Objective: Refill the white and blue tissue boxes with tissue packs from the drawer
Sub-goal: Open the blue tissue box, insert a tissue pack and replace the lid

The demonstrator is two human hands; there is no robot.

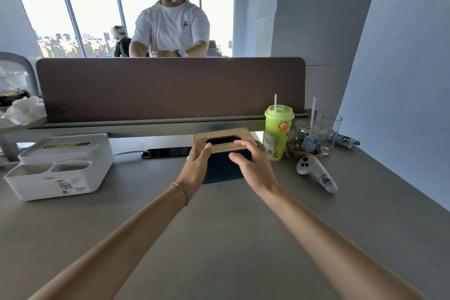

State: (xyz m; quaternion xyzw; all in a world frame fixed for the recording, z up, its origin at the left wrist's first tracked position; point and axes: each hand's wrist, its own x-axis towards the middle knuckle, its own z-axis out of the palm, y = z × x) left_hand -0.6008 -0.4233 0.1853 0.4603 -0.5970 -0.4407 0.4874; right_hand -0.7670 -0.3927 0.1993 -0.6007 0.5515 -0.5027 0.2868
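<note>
The blue tissue box (222, 169) stands near the middle of the desk, dark blue with a wooden lid (224, 134) that has a dark oval slot. My left hand (198, 163) grips the lid's left end and my right hand (250, 162) grips its right front edge; the lid looks slightly raised off the box. The white tissue box (60, 168) sits at the left of the desk, with a green tissue pack showing through its top slot and two small front compartments. No drawer is in view.
A green cup with a straw (278, 133), a glass jar (309, 139) and a white controller (316, 173) stand right of the blue box. A black phone on a cable (166, 153) lies behind it. A brown partition (170, 87) backs the desk; a person stands beyond.
</note>
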